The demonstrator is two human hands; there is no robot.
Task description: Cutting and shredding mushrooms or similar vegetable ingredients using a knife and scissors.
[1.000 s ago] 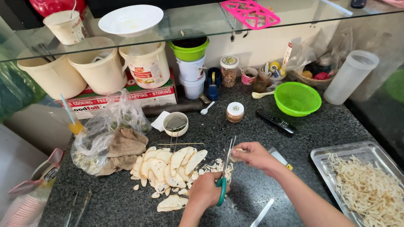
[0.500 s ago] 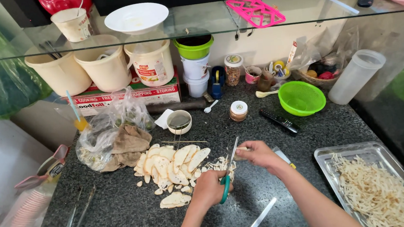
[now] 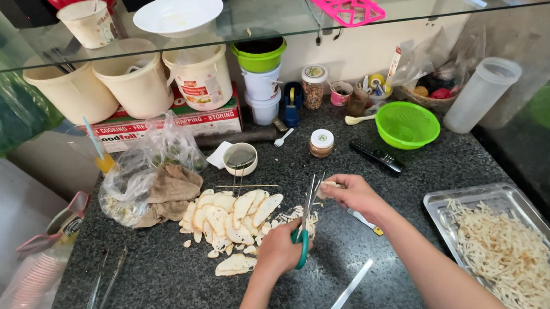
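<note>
My left hand grips green-handled scissors with the blades pointing up and away, slightly parted. My right hand pinches a pale slice and holds it against the blade tips. Below the scissors lies a small scatter of cut strips on the dark granite counter. A pile of pale oval slices lies just left of my left hand, with one loose slice nearer the front.
A metal tray of thin cut strips sits at the right front. Behind are a green colander, a remote, a small jar, a cup with a strainer, a plastic bag with a brown cloth, tongs, and a glass shelf above.
Both hands stay at the same spot over the counter with scissors and slice; the camera has shifted slightly. A few more cut strips lie under the scissors.
</note>
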